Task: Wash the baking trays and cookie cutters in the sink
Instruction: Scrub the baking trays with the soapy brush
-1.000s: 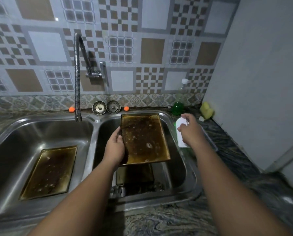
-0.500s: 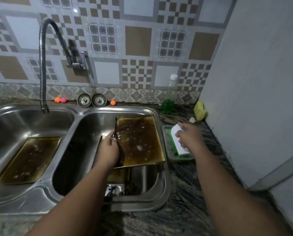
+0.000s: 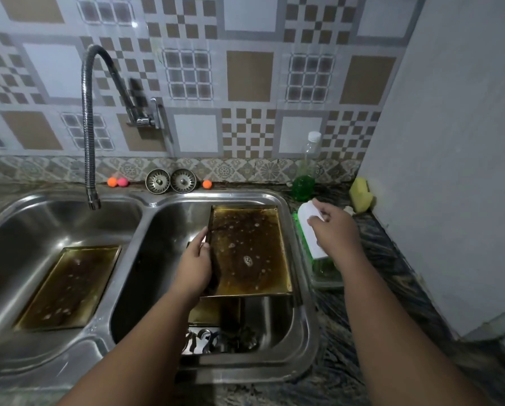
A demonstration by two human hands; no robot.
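Grip of the left hand [image 3: 194, 266] closes on the rim of a baking tray [image 3: 248, 250] held over the right basin [image 3: 163, 230]; the right hand [image 3: 335, 232] holds a white bottle [image 3: 308, 224] above the tabletop [image 3: 392, 273]. In the left basin [image 3: 40, 218] lies a second tray [image 3: 69, 285]; cookie cutters [image 3: 213, 339] lie on the right basin's floor.

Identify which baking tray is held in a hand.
The tray over the right basin: the left hand grips its left edge. The left-basin tray lies flat, untouched.
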